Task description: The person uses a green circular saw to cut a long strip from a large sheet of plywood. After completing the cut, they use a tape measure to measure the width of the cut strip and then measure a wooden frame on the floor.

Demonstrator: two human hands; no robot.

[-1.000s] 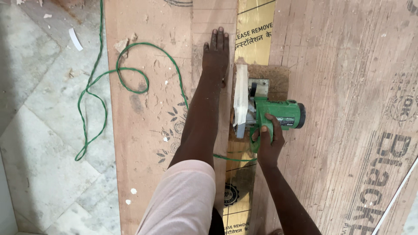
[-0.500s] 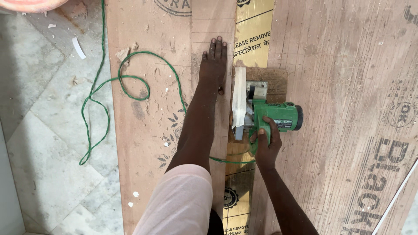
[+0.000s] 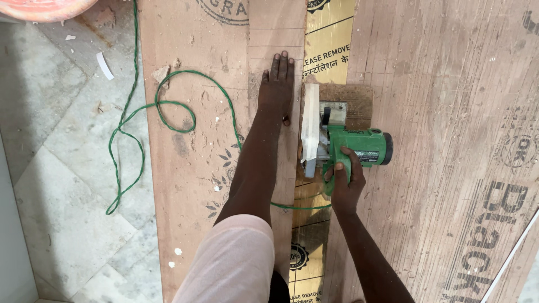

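Observation:
My right hand (image 3: 345,182) grips the handle of a green hand-held circular saw (image 3: 353,147), which rests on its flat base on a yellow film-covered strip (image 3: 328,47). The saw's white blade guard (image 3: 310,123) stands upright along the left side of the tool. My left hand (image 3: 276,84) lies flat, fingers together, on a narrow plywood strip (image 3: 275,28) just left of the saw. The saw's green cord (image 3: 168,106) loops over the board to the left and runs under my left forearm.
Large brown plywood sheets (image 3: 449,140) lie to the right and a plywood board (image 3: 191,168) to the left. Grey marble floor (image 3: 62,185) with paper scraps fills the left side. An orange tub rim (image 3: 45,8) shows at top left.
The saw and my right hand have slid slightly forward along the yellow strip. My left hand has stayed pressed flat on the plywood strip. The view has shifted a little.

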